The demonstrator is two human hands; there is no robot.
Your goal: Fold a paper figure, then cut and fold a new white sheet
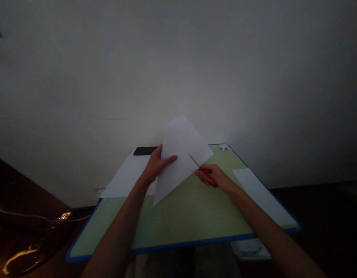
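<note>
My left hand (157, 165) grips the left edge of a folded white paper triangle (181, 154) and holds it up above a green table (181, 216) with a blue rim. My right hand (215, 177) is closed round red-handled scissors (208, 176). Their thin blade reaches up-left and touches the paper near its right side. Whether the blade has entered the paper is too dim to tell.
A white sheet (126, 175) lies at the table's back left and overhangs the edge. A dark flat phone-like object (145, 150) sits behind it. Another white strip (262, 195) lies along the right side. A small white paper shape (224, 146) rests at the far corner. A pale wall stands close behind.
</note>
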